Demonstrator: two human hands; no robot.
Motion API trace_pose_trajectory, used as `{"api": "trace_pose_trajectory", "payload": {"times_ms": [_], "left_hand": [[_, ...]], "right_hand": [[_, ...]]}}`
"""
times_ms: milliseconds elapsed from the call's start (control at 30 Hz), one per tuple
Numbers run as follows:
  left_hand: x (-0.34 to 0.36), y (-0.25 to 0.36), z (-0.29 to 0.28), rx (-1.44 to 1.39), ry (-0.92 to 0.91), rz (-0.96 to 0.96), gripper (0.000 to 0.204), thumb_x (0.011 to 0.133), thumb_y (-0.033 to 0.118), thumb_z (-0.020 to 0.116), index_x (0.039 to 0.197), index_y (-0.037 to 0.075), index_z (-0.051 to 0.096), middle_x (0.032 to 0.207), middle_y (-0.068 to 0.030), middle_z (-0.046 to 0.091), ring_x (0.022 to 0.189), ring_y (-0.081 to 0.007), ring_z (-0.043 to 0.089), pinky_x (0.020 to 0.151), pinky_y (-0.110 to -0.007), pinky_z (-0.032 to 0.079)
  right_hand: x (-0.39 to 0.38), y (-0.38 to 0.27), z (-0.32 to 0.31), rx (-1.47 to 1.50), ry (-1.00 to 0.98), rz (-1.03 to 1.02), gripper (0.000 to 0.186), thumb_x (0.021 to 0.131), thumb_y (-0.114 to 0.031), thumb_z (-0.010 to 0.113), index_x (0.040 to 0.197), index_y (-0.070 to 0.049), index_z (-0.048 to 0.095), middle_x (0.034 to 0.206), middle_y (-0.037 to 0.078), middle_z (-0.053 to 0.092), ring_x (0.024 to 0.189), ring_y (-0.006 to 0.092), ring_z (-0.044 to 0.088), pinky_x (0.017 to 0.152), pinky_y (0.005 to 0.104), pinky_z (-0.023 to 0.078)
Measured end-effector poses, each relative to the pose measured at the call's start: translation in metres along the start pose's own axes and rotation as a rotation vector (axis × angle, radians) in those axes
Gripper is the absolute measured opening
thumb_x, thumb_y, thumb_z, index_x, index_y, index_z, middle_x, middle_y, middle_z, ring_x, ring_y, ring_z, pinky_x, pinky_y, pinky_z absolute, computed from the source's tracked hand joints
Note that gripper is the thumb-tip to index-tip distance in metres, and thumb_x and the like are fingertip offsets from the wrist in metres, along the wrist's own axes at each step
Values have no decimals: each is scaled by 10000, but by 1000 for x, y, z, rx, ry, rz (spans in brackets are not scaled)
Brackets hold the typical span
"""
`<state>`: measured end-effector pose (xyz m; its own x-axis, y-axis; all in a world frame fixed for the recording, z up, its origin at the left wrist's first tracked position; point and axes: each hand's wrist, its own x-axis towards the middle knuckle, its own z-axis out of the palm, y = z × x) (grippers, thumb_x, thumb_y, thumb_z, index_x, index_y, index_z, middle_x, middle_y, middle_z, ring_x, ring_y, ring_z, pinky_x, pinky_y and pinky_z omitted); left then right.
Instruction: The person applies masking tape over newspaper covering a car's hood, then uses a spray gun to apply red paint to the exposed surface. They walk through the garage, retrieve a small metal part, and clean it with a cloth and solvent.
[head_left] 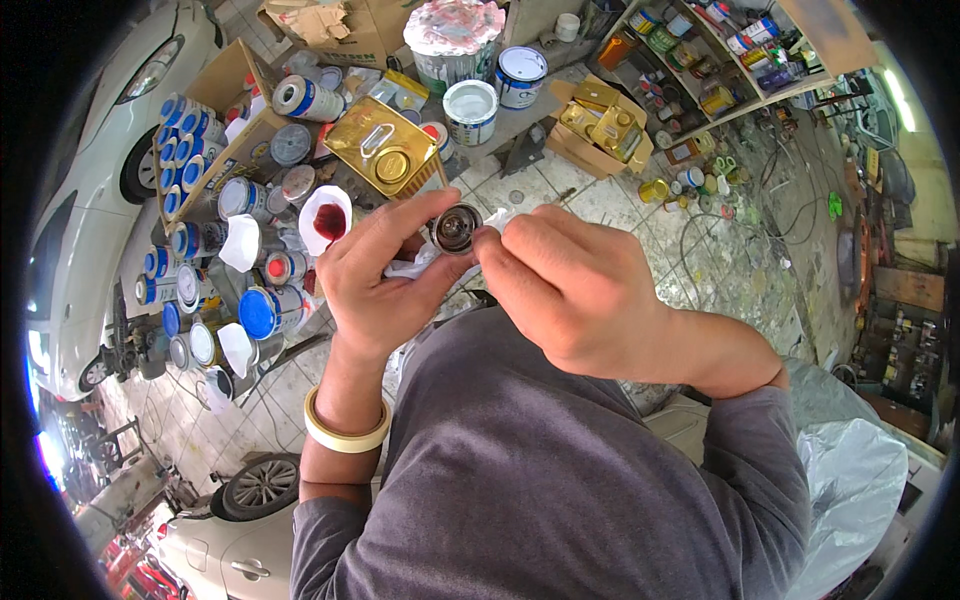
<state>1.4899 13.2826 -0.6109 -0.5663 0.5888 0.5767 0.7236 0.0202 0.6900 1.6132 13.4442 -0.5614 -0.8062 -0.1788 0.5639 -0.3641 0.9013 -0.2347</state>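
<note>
My left hand [375,275] is closed round a small round metal part [457,228], its thumb and fingers at the sides. The open end of that part faces up and looks dark and shiny inside. Close against its right rim, my right hand [575,280] pinches a piece of white tissue [497,217]. More white material shows below my left fingers; whether it is the same piece I cannot tell. A roll of masking tape [348,425] circles my left forearm like a bracelet.
Many paint cans [270,312] crowd the left side, with a gold rectangular tin [382,145] and a white paper cup stained dark red [326,220]. Ahead stand an open can [470,110] and a paint-crusted bucket [453,45]. Cars [110,190] and loaded shelves [720,60] flank the tiled floor.
</note>
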Motion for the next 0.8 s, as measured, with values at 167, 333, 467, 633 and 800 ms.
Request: {"api": "trace_pose_trajectory", "payload": {"times_ms": [167,333,467,633,800], "left_hand": [[-5,1,6,79,71,53,505,620,17,887,1111,36,770,891,-66,749,621,-106,594,564,-241,482],[-10,-2,12,85,195,62,482,612,27,895,1078,15,771,885,-65,758,615,-107,600,560,-237,485],[-8,-1,13,73,241,88,475,614,40,908,1069,14,771,877,-60,763,602,-104,591,553,-233,480],[-11,-7,13,13,188,67,473,627,44,917,1077,15,771,837,-38,747,600,-90,581,560,-226,485],[-15,-4,18,-82,194,-79,501,620,66,941,1088,10,770,816,-14,732,617,-55,568,566,-207,480]], "right_hand": [[3,-2,-3,17,-45,136,235,728,47,752,943,35,658,811,75,533,622,205,589,500,326,469],[2,-5,0,95,44,133,252,736,62,761,970,29,672,789,69,540,607,206,596,493,335,472],[4,-4,-1,98,83,120,269,732,71,766,982,27,677,795,70,550,621,209,606,503,343,482],[7,2,-8,156,9,111,259,728,70,766,970,21,686,809,64,559,636,213,608,516,346,485],[8,6,-14,177,-15,104,248,721,72,765,952,14,697,800,59,569,627,214,600,518,339,475]]}}
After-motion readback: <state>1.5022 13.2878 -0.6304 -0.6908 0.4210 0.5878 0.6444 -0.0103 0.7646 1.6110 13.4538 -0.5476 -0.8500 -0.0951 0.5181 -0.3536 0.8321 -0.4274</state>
